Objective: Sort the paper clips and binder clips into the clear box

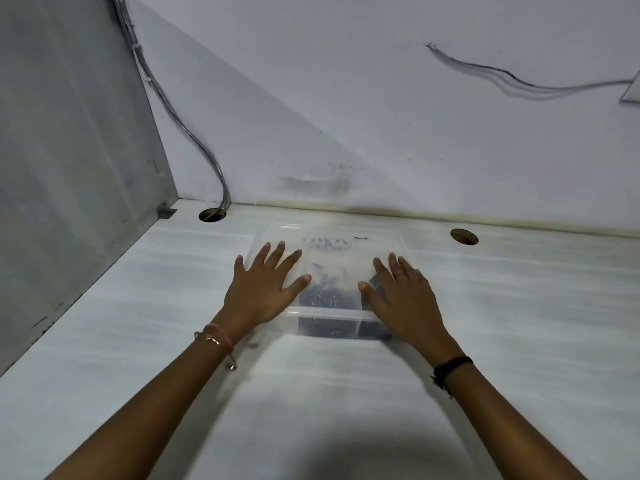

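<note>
1. The clear box (329,312) stands on the white surface (519,306), toward its back edge and roughly midway between the two round cable holes (212,215) cut in it. A translucent lid (332,256) lies over its top.
2. The left hand (266,285) lies flat on the left part of the lid, fingers straight and spread, grasping nothing. Its thumb points in toward the middle.
3. The right hand (405,292) mirrors it on the right part of the lid, fingers likewise straight and released, with a ring on one finger.
4. The relation that matters: the box is directly under both palms and straight ahead of the person. Neither hand is nearer, and the bare strip of lid lies between the two thumbs. The box's wider side seems to run left to right, along the back edge, though the wide-angle lens makes this uncertain.
5. Judged from this, the hands are pressing the lid down to close the box, so sorting looks finished or nearly so.
6. Hard to make out: the contents. A dark mass, probably the binder clips (322,301), fills the near side, and a few pale shapes, likely paper clips (325,277), show farther back. The lid blurs both, and any dividers are not visible.
7. Whether the lid's corners have seated cannot be told, since the palms cover the near two.
</note>
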